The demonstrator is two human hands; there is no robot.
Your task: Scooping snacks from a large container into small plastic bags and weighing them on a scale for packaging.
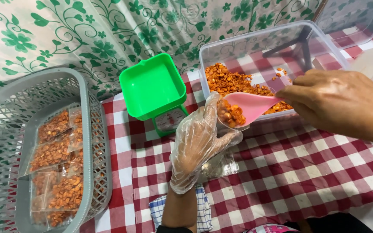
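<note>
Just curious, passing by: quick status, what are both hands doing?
Gloved left hand holds clear plastic bag open. Bare right hand tips pink plastic scoop of orange snack pieces in. Nothing blocking.

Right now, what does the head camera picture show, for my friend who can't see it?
A gloved left hand holds a small clear bag open while the bare right hand tips a pink scoop of orange snack pieces into it. Behind sit a clear tub, a green scale and a grey basket of filled packets.
</note>
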